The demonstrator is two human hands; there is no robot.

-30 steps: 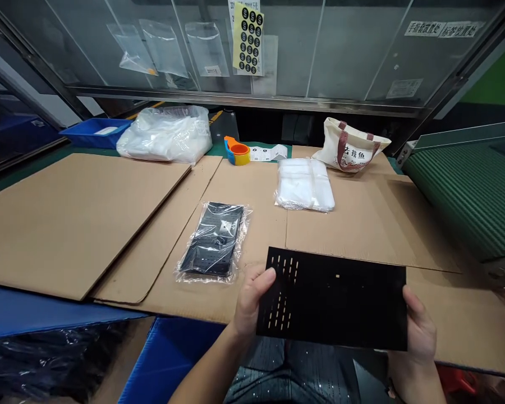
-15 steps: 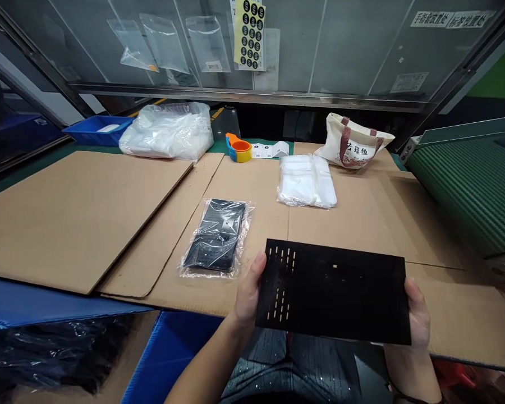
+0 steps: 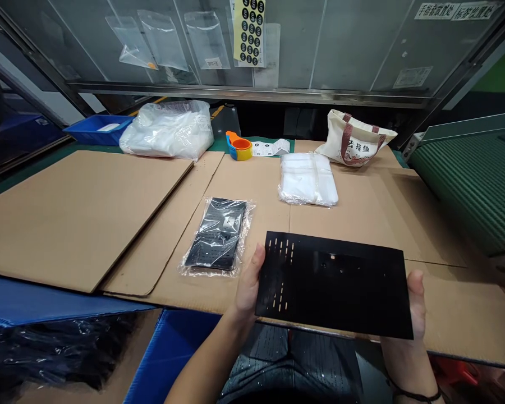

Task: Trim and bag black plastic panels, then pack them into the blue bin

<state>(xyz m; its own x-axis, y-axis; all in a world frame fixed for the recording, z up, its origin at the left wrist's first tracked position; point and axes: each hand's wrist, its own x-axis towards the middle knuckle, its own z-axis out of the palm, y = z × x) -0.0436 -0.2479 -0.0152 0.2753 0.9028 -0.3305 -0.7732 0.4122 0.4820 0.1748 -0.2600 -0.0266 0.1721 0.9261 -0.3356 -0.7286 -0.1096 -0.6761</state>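
A flat black rectangular panel [image 3: 336, 292] with rows of small slots at its left end is held level above the front edge of the cardboard. My left hand [image 3: 249, 283] grips its left edge, thumb along the side and the other fingers hidden beneath. On the opposite short edge, my right hand [image 3: 416, 308] supports it, most of its fingers out of sight below. Left of the panel lies a clear plastic bag [image 3: 240, 255] with a similar black slotted piece [image 3: 219, 235] inside.
Behind stand a bundle of clear bags [image 3: 307, 179], a tape dispenser [image 3: 239, 148], a canvas bag [image 3: 356, 140], a large plastic bag [image 3: 168, 132] and a blue tray [image 3: 96, 132]. Stacked cardboard [image 3: 79, 213] lies left. A green conveyor belt [image 3: 475, 179] borders the right.
The panel has tilted slightly in my hands, and reflections now show on its surface. Both hands keep their hold at its two ends. The bagged piece has stayed put.
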